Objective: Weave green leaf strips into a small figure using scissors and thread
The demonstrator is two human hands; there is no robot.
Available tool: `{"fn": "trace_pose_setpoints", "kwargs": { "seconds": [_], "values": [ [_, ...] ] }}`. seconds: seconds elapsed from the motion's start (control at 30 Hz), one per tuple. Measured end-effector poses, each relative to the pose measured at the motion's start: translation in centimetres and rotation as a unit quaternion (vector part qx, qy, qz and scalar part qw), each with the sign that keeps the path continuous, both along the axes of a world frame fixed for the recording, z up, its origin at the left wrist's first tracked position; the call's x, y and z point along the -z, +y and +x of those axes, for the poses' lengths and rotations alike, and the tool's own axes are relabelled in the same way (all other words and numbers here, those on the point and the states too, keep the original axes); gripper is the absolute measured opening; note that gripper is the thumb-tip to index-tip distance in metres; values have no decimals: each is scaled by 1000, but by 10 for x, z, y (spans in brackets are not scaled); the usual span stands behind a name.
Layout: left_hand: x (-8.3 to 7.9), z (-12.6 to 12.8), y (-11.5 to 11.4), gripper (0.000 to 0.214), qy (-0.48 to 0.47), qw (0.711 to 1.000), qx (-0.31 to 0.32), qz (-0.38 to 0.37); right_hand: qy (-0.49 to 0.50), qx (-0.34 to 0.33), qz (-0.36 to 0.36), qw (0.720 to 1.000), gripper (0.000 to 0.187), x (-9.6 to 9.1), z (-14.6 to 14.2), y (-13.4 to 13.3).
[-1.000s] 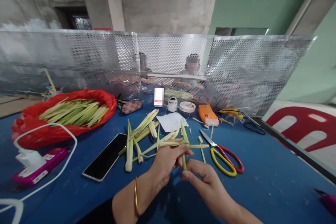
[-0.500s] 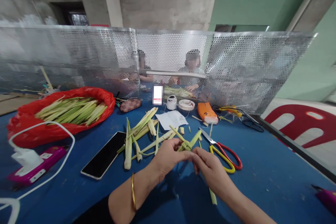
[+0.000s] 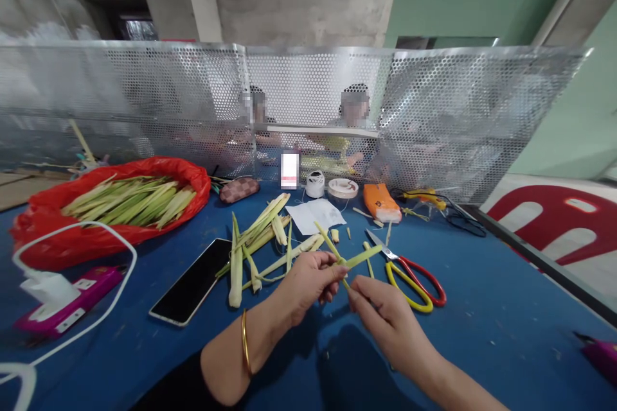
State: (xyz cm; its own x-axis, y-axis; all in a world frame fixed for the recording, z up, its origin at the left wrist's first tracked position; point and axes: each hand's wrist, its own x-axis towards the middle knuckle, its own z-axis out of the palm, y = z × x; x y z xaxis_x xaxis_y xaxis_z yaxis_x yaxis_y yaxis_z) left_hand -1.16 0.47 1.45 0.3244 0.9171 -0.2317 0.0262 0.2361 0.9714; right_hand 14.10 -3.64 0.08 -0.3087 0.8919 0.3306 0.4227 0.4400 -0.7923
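Green leaf strips (image 3: 363, 257) cross each other in a small woven piece over the middle of the table. My left hand (image 3: 308, 279) pinches this piece between thumb and fingers. A gold bangle circles the left wrist. Just to the right, my right hand (image 3: 383, 308) is closed on the lower end of a strip from the same piece, its fingertips partly hiding that end. Beyond the right hand lie scissors (image 3: 409, 279) with one red and one yellow handle, blades apart. Loose pale-green husk pieces (image 3: 236, 270) are heaped left of my hands.
A red plastic bag (image 3: 36, 237) full of leaf strips sits at left, above a purple power strip (image 3: 91, 295). A phone (image 3: 193, 282) lies nearby. Farther back are paper (image 3: 315, 215), string (image 3: 315, 185), tape (image 3: 342, 188) and an orange packet (image 3: 380, 201). People sit behind a perforated metal screen (image 3: 193, 90).
My right hand has drawn slightly away from the left, pulling a strip downward. The woven piece has turned, so its right-hand strip now points lower. The view has shifted a little.
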Motion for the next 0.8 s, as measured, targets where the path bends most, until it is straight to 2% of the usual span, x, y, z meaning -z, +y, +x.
{"fn": "trace_pose_setpoints", "kwargs": {
  "seconds": [0.07, 0.17, 0.23, 0.3, 0.37, 0.43, 0.5, 0.63, 0.8],
  "values": [
    [2, -1, 1, 45, -4, 1000, -6, -4, 9, 2, -8, 1000, 36, 0, 0, 0],
    [2, -3, 4, 43, -25, 1000, -1, -12, 66, -3, -110, 992, 41, -1, 3, 6],
    [1, -6, 5, 40, -44, 999, 17, -19, 142, 11, -198, 970, 46, 0, 7, 13],
    [0, -6, 4, 37, -55, 997, 40, -30, 247, 58, -244, 936, 44, 1, 10, 20],
    [-1, -5, 2, 39, -53, 995, 71, -48, 343, 95, -257, 899, 41, 3, 11, 25],
    [-1, -3, -1, 44, -50, 991, 106, -65, 387, 96, -257, 880, 39, 5, 10, 26],
    [0, 0, -4, 47, -39, 988, 124, -80, 385, 83, -247, 885, 36, 4, 8, 25],
    [5, 6, -9, 38, -4, 992, 97, -82, 361, 66, -238, 899, 37, 4, 4, 22],
    [8, 11, -12, 20, -11, 990, 112, -79, 394, 93, -260, 876, 39, 16, 5, 28]
  ]
}}
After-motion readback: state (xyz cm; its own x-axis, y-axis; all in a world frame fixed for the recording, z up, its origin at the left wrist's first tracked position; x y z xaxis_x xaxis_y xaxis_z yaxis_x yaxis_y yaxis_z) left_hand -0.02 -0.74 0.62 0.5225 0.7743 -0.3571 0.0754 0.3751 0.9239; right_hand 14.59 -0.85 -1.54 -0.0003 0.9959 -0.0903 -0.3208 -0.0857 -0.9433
